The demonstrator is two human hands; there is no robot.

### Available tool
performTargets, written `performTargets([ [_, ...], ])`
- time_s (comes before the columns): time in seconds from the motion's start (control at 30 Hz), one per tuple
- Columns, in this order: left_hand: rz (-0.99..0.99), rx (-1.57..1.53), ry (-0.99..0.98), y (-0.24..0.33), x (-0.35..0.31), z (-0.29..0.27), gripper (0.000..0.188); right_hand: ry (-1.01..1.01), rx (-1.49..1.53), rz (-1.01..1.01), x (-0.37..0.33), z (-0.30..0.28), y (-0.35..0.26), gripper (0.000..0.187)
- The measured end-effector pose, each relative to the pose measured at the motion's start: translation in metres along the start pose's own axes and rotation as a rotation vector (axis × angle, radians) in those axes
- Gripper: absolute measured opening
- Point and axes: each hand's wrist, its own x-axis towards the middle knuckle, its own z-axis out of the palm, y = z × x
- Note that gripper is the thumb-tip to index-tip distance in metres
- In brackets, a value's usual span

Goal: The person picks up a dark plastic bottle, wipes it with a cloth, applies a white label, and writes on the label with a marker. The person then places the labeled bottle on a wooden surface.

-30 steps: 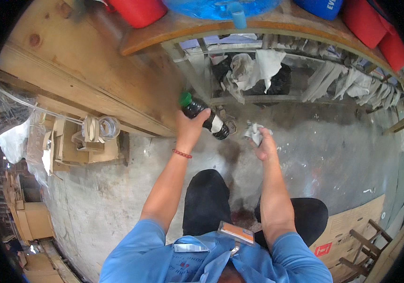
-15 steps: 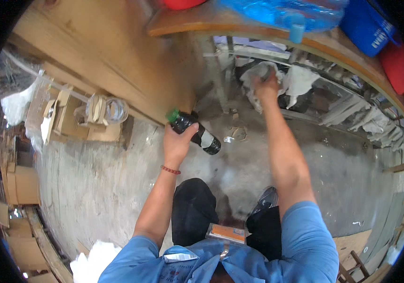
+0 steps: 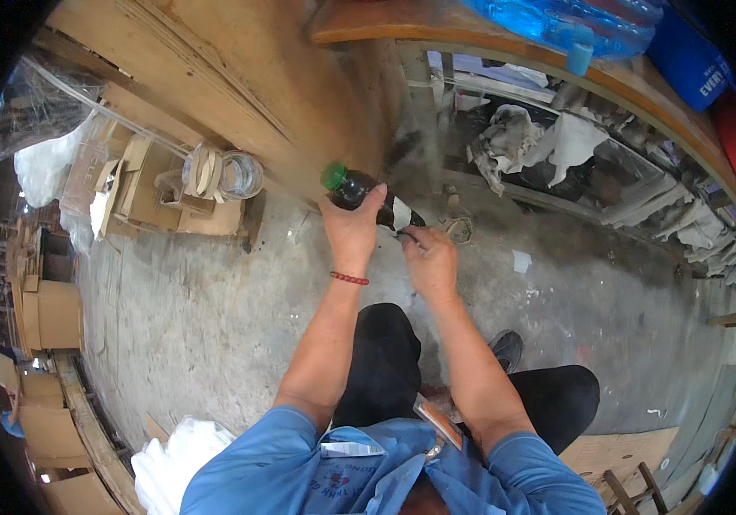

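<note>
My left hand (image 3: 352,225) is wrapped round a dark plastic bottle (image 3: 352,190) with a green cap and a pale label. The bottle is tilted, its cap pointing up and left toward the wooden panel. At the bottle's lower end is my right hand (image 3: 432,260), its fingers closed together. Something small and dark shows at those fingertips, too small to name. Beyond it, crumpled grey rags (image 3: 505,142) lie on a low shelf under the table, and a white cloth (image 3: 575,146) hangs beside them.
A wooden tabletop (image 3: 376,24) curves overhead, holding a blue plastic water bottle (image 3: 574,26). The tall wooden panel (image 3: 239,77) stands at left. Cardboard pieces and tape rolls (image 3: 241,176) sit beside it. A pale scrap (image 3: 522,261) lies on the concrete floor (image 3: 248,318).
My right hand has left the rags on the shelf and come back to the bottle's lower end. My left hand still holds the bottle. The view has shifted slightly.
</note>
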Motion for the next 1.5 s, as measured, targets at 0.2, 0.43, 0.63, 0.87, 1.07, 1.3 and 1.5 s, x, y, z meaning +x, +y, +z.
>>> performTargets([
  [0.2,0.152,0.120,0.134,0.006,-0.007,0.007,0.047,0.196,-0.057,-0.198,-0.007,0.015,-0.005,0.019],
  [0.43,-0.058,0.070,0.115,0.025,-0.007,0.012,0.054,0.256,-0.080,-0.371,0.003,0.019,-0.003,0.018],
  [0.63,0.048,0.082,0.084,0.038,-0.003,0.002,0.055,0.105,0.589,0.532,-0.015,0.014,-0.021,0.009],
  [0.87,0.047,0.071,-0.008,0.046,-0.011,0.002,0.057,-0.177,1.618,1.061,-0.005,0.007,-0.019,0.019],
  [1.07,0.128,0.133,-0.037,0.045,-0.017,-0.009,0.060,-0.199,1.702,1.132,-0.001,0.020,-0.018,0.017],
  [1.3,0.141,0.098,-0.091,0.034,-0.021,-0.020,0.063,-0.152,1.675,1.202,-0.001,0.027,-0.022,0.013],
  [1.5,0.116,0.096,-0.176,0.032,-0.029,-0.020,0.060,-0.136,1.750,1.204,0.005,0.026,-0.007,0.010],
])
